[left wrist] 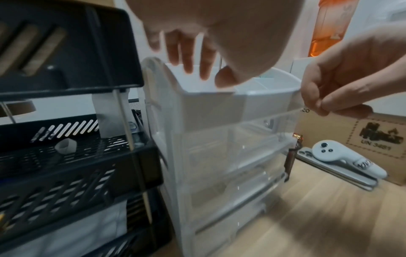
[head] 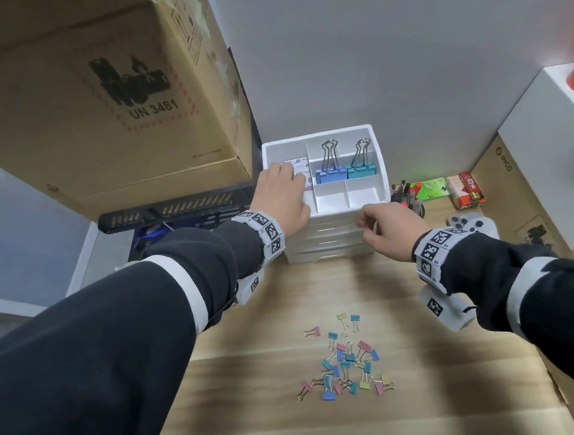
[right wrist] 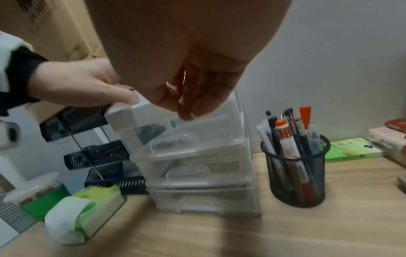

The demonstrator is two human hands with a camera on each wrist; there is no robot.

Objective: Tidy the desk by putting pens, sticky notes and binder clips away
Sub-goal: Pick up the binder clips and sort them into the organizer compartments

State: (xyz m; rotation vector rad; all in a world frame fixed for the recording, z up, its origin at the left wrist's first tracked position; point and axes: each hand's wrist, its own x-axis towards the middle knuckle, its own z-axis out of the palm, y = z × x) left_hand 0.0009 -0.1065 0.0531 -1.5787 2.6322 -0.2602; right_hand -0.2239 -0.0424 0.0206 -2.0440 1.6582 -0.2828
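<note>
A white drawer organiser (head: 331, 241) stands at the back of the wooden desk. Its top tray holds large blue binder clips (head: 330, 174) and teal ones (head: 361, 170). My left hand (head: 282, 196) rests on the tray's left compartment, fingers (left wrist: 191, 59) reaching over it and the thumb on the front rim. My right hand (head: 377, 224) pinches the front right edge of the clear top drawer (left wrist: 274, 120) between thumb and fingertips (right wrist: 186, 111). Several small coloured binder clips (head: 346, 362) lie scattered on the desk in front. A black mesh cup of pens (right wrist: 294, 161) stands right of the organiser.
A big cardboard box (head: 83, 81) sits on a black tray rack (head: 176, 208) at the left. A white controller (head: 474, 225), green and red packets (head: 432, 189) and more boxes crowd the right. A tissue pack (right wrist: 83, 213) lies on the desk's left.
</note>
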